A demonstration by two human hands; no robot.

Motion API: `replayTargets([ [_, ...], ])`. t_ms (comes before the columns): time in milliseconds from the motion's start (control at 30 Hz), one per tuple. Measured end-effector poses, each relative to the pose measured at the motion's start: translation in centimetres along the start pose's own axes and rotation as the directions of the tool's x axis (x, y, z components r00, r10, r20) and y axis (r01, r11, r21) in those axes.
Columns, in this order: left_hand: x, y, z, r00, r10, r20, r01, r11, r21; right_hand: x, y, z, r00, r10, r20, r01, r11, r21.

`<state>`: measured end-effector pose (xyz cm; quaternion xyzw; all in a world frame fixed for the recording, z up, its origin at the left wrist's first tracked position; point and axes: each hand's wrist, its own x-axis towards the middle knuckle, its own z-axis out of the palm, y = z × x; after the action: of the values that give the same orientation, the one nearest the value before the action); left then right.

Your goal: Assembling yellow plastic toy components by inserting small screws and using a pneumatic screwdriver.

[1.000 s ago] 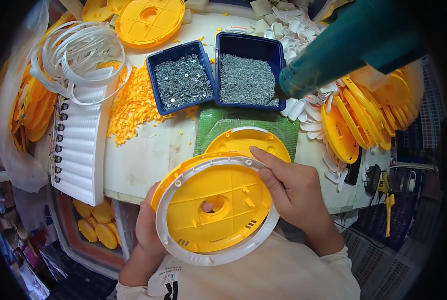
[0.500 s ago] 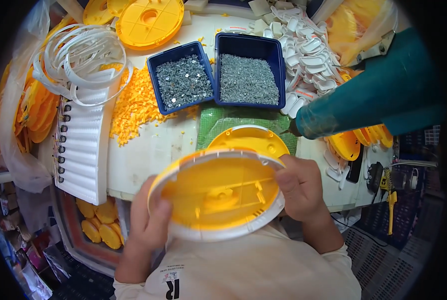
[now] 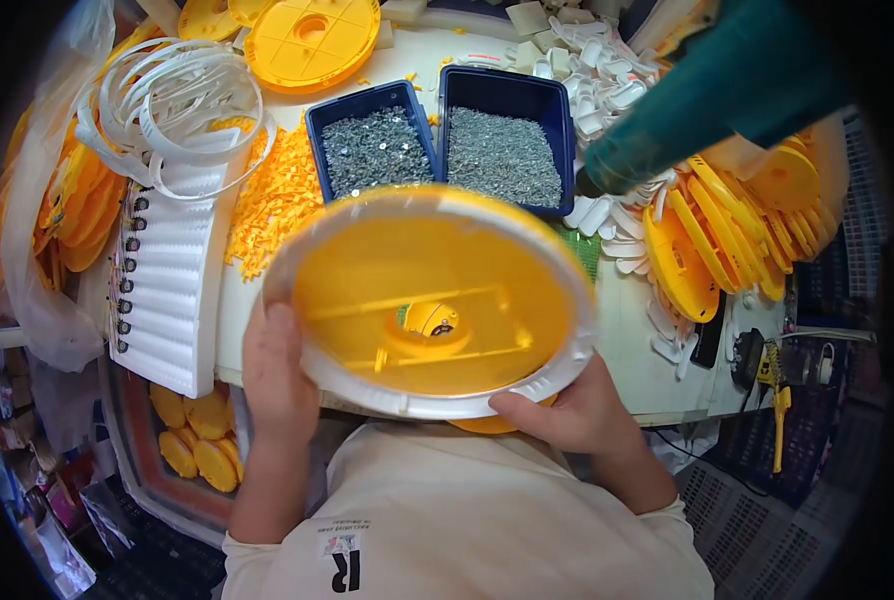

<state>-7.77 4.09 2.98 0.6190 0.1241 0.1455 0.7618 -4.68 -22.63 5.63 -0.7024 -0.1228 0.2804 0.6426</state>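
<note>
A round yellow plastic cover with a white ring round its rim is tilted in front of me, its ribbed inner face towards me. My left hand is closed on its left edge. At the lower right, my right hand grips the rim, thumb on the white ring. A second yellow piece pokes out under the rim beside my right fingers; whether I hold it is hidden. Through the cover's central hole, something yellow and a bit of green show. The teal powered screwdriver hangs beyond the cover's upper right.
Two blue bins of small metal screws stand behind the cover. Small yellow parts, a white foam tray and white rings lie left. Yellow discs and white handle-like pieces are piled right.
The cover has come up and nearer, now hiding most of the green mat. My right hand has slid from its upper right edge to the lower right. The screwdriver appears shifted up.
</note>
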Motion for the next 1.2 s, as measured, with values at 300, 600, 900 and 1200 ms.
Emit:
replayTargets([
  [300, -0.9, 1.9, 0.3, 0.962, -0.111, 0.249, 0.038, 0.960, 0.279, 0.5, -0.4, -3.0, 0.958, -0.194, -0.210, 0.161, 0.973, -0.165],
  [600, -1.7, 0.9, 4.0, 0.976, -0.185, 0.117, 0.189, 0.982, -0.025, -0.1, -0.2, -0.6, 0.993, 0.118, -0.026, -0.058, 0.658, 0.751],
  [900, 1.1, -0.5, 1.0, 0.975, 0.014, 0.221, -0.113, 0.890, 0.441, -3.0, -1.2, -5.3, 0.826, -0.548, -0.130, 0.524, 0.833, -0.179],
  [1200, -0.7, -3.3, 0.5, 0.948, -0.123, 0.295, -0.034, 0.878, 0.477, -0.4, 0.7, -2.2, 0.876, -0.481, -0.020, 0.258, 0.504, -0.824],
])
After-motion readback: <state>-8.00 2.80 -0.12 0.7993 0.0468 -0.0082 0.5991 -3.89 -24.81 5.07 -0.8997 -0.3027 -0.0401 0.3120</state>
